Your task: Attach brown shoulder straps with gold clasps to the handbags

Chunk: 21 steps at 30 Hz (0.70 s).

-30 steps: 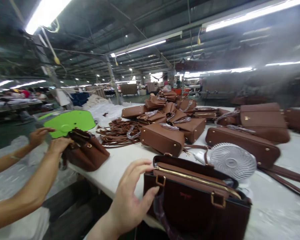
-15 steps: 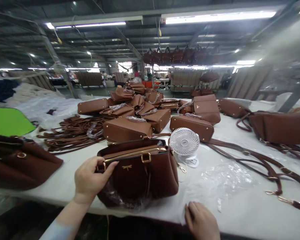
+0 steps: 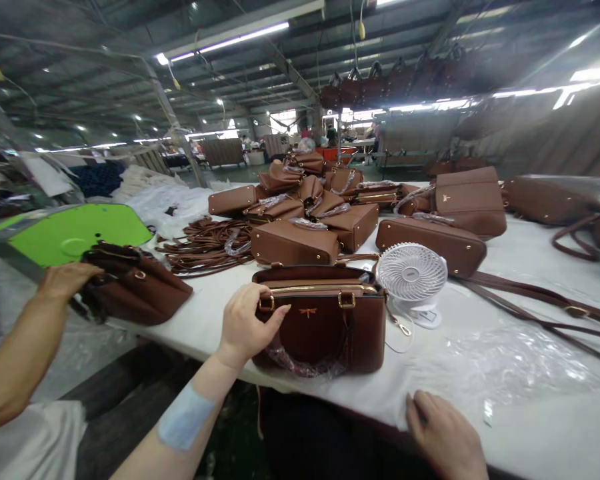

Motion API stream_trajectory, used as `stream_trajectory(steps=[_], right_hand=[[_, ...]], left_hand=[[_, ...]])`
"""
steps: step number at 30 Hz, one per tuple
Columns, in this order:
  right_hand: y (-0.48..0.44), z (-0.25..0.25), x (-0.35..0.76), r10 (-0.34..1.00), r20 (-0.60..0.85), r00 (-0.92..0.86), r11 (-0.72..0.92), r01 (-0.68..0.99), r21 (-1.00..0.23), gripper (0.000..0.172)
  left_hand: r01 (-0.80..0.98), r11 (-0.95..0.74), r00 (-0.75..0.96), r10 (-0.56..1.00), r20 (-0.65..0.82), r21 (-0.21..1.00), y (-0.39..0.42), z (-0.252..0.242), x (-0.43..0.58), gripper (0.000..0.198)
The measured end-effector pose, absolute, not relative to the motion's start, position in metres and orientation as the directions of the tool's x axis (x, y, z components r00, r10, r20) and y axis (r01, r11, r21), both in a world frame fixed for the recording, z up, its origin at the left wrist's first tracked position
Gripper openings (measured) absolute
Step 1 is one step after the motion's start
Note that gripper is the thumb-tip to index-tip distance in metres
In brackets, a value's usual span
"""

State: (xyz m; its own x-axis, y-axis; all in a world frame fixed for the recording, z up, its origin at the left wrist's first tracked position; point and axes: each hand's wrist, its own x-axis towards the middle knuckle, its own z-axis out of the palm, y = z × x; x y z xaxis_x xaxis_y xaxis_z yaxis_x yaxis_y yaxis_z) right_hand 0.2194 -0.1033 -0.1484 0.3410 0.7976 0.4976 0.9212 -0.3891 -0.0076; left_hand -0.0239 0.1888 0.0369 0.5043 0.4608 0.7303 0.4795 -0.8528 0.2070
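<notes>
A dark brown handbag with gold hardware stands upright near the table's front edge. My left hand grips its left top corner, fingers curled over the rim by a gold ring. At the front edge my right hand rests with its fingers bent, pinching the white table cover. A small white desk fan stands just right of the bag. A blue patch sits on my left forearm.
A co-worker's hand at the left holds another brown bag by a green board. Loose brown straps and several brown handbags pile up behind. Long straps and clear plastic lie to the right.
The view swung back to the left, bringing the co-worker's arm into sight. My left hand keeps its grip on the bag's corner. My right hand stays at the table edge.
</notes>
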Motion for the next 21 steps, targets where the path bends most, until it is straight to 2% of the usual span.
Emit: stream_trajectory(steps=[4, 6, 9, 11, 13, 15, 17, 19, 21], right_hand=[[-0.111, -0.136, 0.227, 0.817, 0.406, 0.409, -0.412, 0.907, -0.084, 0.034], [-0.117, -0.123, 0.236, 0.782, 0.422, 0.459, -0.449, 0.884, -0.130, 0.037], [-0.124, -0.104, 0.260, 0.695, 0.487, 0.529, -0.522, 0.837, -0.163, 0.035], [-0.124, -0.100, 0.283, 0.664, 0.535, 0.522, -0.535, 0.832, -0.146, 0.037], [-0.122, -0.103, 0.310, 0.668, 0.563, 0.486, -0.527, 0.844, -0.104, 0.043], [-0.117, -0.114, 0.336, 0.697, 0.550, 0.460, -0.522, 0.851, -0.050, 0.053], [-0.111, -0.130, 0.359, 0.729, 0.495, 0.473, -0.535, 0.845, -0.018, 0.063], [-0.107, -0.146, 0.375, 0.754, 0.410, 0.513, -0.552, 0.833, -0.028, 0.069], [-0.105, -0.158, 0.384, 0.766, 0.337, 0.547, -0.563, 0.824, -0.058, 0.069]], left_hand=[[0.460, -0.853, 0.427, 0.457, 0.780, 0.248, 0.172, 0.035, -0.027, 0.042], [0.421, -0.871, 0.354, 0.414, 0.839, 0.252, 0.160, 0.031, -0.030, 0.049], [0.311, -0.903, 0.251, 0.379, 0.891, 0.297, 0.133, 0.021, -0.031, 0.046], [0.204, -0.926, 0.254, 0.363, 0.896, 0.318, 0.112, 0.012, -0.031, 0.041], [0.079, -0.946, 0.354, 0.320, 0.879, 0.313, 0.090, 0.001, -0.027, 0.037], [-0.042, -0.943, 0.510, 0.264, 0.819, 0.331, 0.070, -0.014, -0.018, 0.031], [-0.104, -0.909, 0.679, 0.233, 0.697, 0.405, 0.053, -0.033, -0.005, 0.021], [-0.084, -0.862, 0.836, 0.212, 0.506, 0.500, 0.040, -0.056, 0.013, 0.011], [-0.022, -0.830, 0.949, 0.158, 0.273, 0.557, 0.029, -0.077, 0.035, 0.013]])
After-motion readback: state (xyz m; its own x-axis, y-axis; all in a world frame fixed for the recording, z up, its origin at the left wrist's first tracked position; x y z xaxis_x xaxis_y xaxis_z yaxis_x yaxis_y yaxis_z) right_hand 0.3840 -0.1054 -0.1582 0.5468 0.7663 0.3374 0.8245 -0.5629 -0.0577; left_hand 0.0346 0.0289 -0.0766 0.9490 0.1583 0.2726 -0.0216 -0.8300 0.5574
